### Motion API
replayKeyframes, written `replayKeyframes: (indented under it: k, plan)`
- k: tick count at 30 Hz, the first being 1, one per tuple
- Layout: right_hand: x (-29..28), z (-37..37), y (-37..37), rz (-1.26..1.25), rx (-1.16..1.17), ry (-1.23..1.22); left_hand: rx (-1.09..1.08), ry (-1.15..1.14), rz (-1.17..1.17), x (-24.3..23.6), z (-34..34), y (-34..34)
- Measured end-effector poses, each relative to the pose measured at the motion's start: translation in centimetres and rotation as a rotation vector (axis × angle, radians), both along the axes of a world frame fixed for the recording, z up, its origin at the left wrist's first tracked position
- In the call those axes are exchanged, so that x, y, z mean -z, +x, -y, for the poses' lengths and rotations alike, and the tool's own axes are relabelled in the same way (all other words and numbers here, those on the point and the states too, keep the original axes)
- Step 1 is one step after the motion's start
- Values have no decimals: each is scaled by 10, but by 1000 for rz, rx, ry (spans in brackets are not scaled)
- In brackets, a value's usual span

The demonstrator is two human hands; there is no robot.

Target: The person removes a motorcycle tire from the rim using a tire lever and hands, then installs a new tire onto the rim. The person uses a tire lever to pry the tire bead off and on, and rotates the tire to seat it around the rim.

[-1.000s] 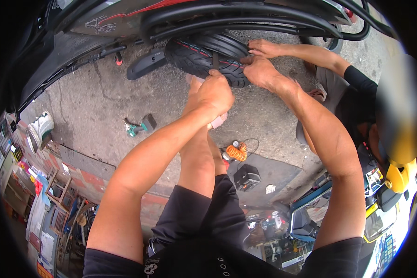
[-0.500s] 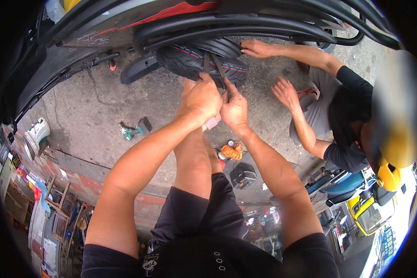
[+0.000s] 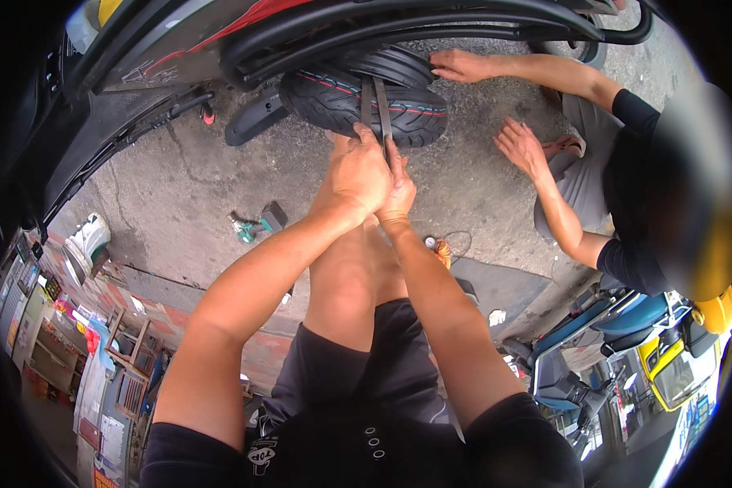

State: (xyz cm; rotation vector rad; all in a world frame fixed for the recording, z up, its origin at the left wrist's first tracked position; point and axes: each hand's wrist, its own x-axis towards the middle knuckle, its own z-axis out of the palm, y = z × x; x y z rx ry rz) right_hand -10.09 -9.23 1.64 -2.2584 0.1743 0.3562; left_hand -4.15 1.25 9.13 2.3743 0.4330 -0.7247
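Two bare hands, side by side, just on the wearer's side of the tyre (image 3: 325,102). Left hand (image 3: 361,175) curled tight, clamped on the near end of the left bar (image 3: 366,102). Right hand (image 3: 399,195), partly hidden behind it, fingers wrapped about the right bar (image 3: 383,110). Both bars dark, flat, lying across the tread and reaching the black rim (image 3: 382,67). Tyre black, red and pale blue lines on it, tilted, below a black tubular frame (image 3: 382,23).

Co-worker to the right of the tyre: one hand (image 3: 464,66) at the rim's edge, the other (image 3: 521,148) held apart, fingers spread.

Surface: rough grey concrete (image 3: 167,175). Left of the tyre, a long black part (image 3: 258,118); nearer the wearer, a green-black power tool (image 3: 256,226). Far right of the tyre, a yellow vehicle (image 3: 679,374).
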Motion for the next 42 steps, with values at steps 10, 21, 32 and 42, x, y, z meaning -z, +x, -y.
replayKeyframes:
  k: [10,21,32,42]
  plan:
    - [16,2,-20,-190,-25,-7,77,112,50,22,0,-35]
    - [-62,64,172,-176,-478,-242,-16,26,44,2,-3,-6]
    - [-83,30,113,-382,-136,-281,-48,-23,-24,-2,4,2]
    - [33,-4,-20,112,63,-55,22,55,120,17,-4,-40]
